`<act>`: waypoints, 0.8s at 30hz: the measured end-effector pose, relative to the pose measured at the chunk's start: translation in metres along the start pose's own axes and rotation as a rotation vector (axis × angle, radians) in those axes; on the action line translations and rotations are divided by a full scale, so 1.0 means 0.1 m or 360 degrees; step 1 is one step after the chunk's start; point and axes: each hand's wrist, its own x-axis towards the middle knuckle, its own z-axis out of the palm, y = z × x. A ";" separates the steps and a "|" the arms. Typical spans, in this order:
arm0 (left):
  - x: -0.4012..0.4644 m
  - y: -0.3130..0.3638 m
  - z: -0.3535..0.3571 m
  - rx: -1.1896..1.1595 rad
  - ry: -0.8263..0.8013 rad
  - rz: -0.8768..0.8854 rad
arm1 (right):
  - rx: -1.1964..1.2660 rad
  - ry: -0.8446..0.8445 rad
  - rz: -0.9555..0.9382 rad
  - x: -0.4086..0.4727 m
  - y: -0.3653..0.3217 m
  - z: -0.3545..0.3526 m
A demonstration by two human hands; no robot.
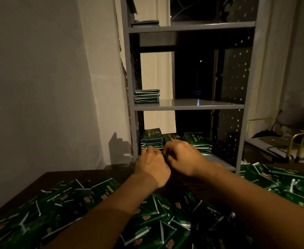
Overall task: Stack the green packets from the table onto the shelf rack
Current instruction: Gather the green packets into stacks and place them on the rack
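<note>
I start with the shelf rack (189, 105), grey metal, standing just past my fingers, with the dark counter (39, 180) running under my forearms and back toward me. The loose green packets (147, 212) lie heaped on that counter, behind and below both hands, well short of the shelf.

On the lowest shelf, a left stack (151, 139) sits directly ahead of my left fingers and a right stack (198, 142) lies just beyond and to the right of my right hand. A smaller middle-shelf stack (146, 96) is well above both hands.

My left hand (152, 164) rests with its fingers bent against the front edge of the left stack; I cannot tell whether they pinch a packet or only press it square. My right hand (181, 159) is curled, fingertips meeting the left hand's, and whatever they hold is hidden.

I judge the left hand nearer the stack being tidied. The stacked packets seem to run their long axis away from me, into the shelf. Pale printing shows on the packets, too dim to read.
</note>
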 end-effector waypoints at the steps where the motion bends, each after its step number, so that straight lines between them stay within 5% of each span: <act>1: -0.04 0.01 -0.02 -0.0022 0.0017 0.0022 | -0.0008 -0.0020 0.0015 -0.06 -0.01 -0.04; 17: -1.39 0.14 -0.40 -0.0223 0.0230 0.0367 | 0.0174 -0.0058 0.0194 -1.49 -0.57 -0.93; 24: -1.87 0.41 -0.17 -0.0333 0.0174 0.0461 | 0.0057 -0.0075 0.0563 -2.10 -0.39 -1.07</act>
